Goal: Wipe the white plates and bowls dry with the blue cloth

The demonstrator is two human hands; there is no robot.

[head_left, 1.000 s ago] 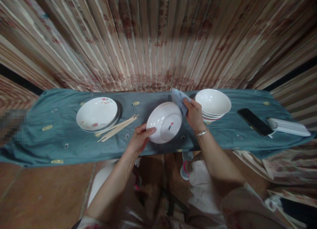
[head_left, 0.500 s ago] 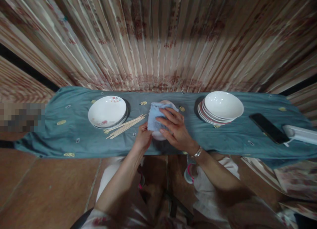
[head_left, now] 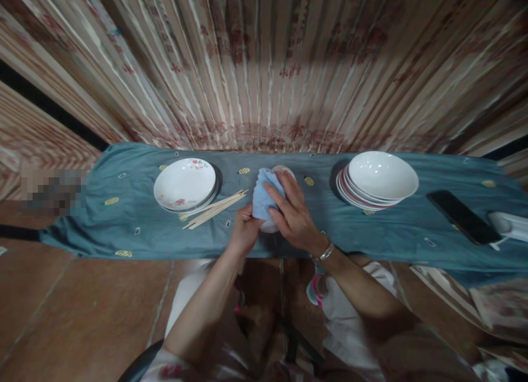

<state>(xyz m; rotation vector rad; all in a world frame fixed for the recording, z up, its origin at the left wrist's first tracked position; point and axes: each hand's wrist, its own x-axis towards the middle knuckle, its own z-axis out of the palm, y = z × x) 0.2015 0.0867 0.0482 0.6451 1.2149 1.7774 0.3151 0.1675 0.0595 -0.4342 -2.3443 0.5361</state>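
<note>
right hand (head_left: 293, 217) — blue cloth (head_left: 266, 197) on bowl (head_left: 270, 225); left hand (head_left: 244, 234) grips rim | writing unreadable

L hand (head_left: 244, 234) grips bowl (head_left: 270, 225) | R hand (head_left: 293, 217) presses blue cloth (head_left: 264, 197) on it

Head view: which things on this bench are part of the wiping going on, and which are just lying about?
In hand:
- white bowl, held by the left hand
- blue cloth, pressed on it by the right hand
- stack of white bowls
- stack of flowered plates

Lying about:
- chopsticks
- black phone
- white box
- teal table cover
</note>
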